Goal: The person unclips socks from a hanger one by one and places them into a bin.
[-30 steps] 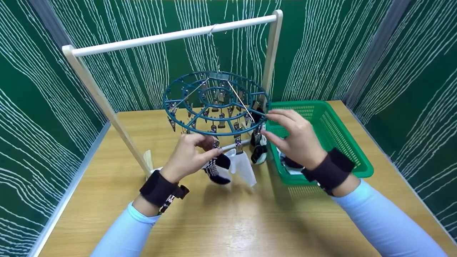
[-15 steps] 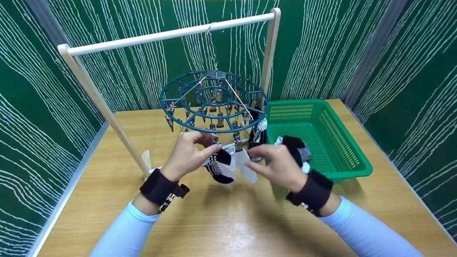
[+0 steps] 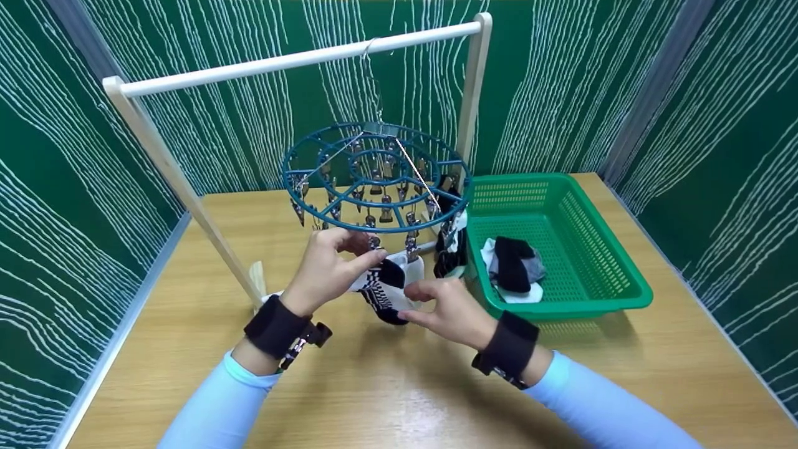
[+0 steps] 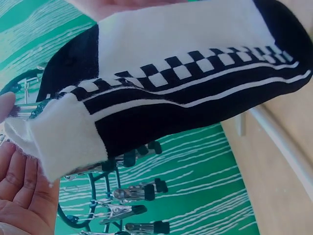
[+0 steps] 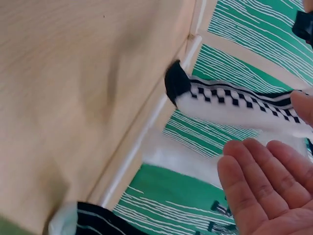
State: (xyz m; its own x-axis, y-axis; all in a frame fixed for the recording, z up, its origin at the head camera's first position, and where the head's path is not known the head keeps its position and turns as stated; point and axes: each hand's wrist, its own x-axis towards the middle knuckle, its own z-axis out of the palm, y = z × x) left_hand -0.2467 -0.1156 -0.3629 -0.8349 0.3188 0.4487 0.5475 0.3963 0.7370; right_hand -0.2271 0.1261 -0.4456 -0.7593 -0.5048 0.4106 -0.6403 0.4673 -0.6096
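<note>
My left hand (image 3: 330, 268) pinches a metal clip (image 4: 27, 111) between thumb and fingers at the white cuff of a black-and-white checked sock (image 3: 381, 298). The sock hangs from that clip below a round teal clip hanger (image 3: 340, 222). Beside the sock's toe half is my right hand (image 3: 447, 310), thumb and index finger spread near its edge. In the right wrist view its fingers (image 5: 254, 181) are nearly straight below the checked sock. Just right of this sock hangs a plain white sock (image 3: 414, 269), partly covered by my right hand.
A wooden rack (image 3: 299, 59) carries the hanger, with several empty metal clips (image 3: 386, 209). Black-and-white socks (image 3: 450, 249) hang at its right side. On the table's right stands a green basket (image 3: 614, 252) holding loose socks (image 3: 514, 265). Green walls enclose the table.
My right hand has come down and left from the hanger's right rim, past the white sock, to the checked sock. The left hand stays at the clip.
</note>
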